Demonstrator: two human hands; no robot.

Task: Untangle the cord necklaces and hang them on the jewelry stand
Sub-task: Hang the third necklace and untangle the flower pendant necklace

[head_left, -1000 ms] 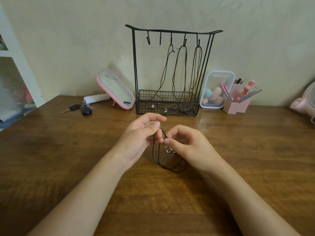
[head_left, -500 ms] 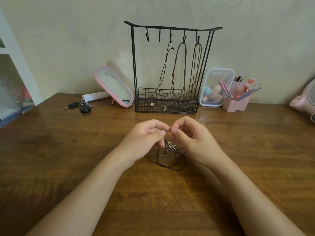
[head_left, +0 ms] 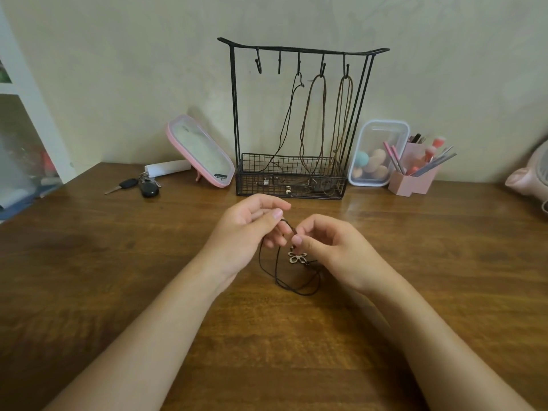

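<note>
A black cord necklace (head_left: 284,280) with a silver flower pendant (head_left: 297,257) hangs in loops down to the wooden table (head_left: 118,262). My left hand (head_left: 246,232) pinches the cord between thumb and fingers at its top. My right hand (head_left: 332,250) pinches the same cord just right of that, above the pendant. Behind them stands the black wire jewelry stand (head_left: 296,126) with a basket base. Three cord necklaces (head_left: 314,123) hang from its three right hooks, their ends lying in the basket. Its two left hooks (head_left: 268,65) are bare.
A pink-framed mirror (head_left: 201,154) leans left of the stand, with car keys (head_left: 139,185) and a white tube (head_left: 167,167) beside it. Right of the stand are a clear box of sponges (head_left: 375,152), a pink brush holder (head_left: 415,176) and a pink object (head_left: 530,173) at the edge.
My hands drew together half a second ago and have now parted a little, the left raised. The flower pendant, hidden behind my right hand a second ago, now hangs between them.
</note>
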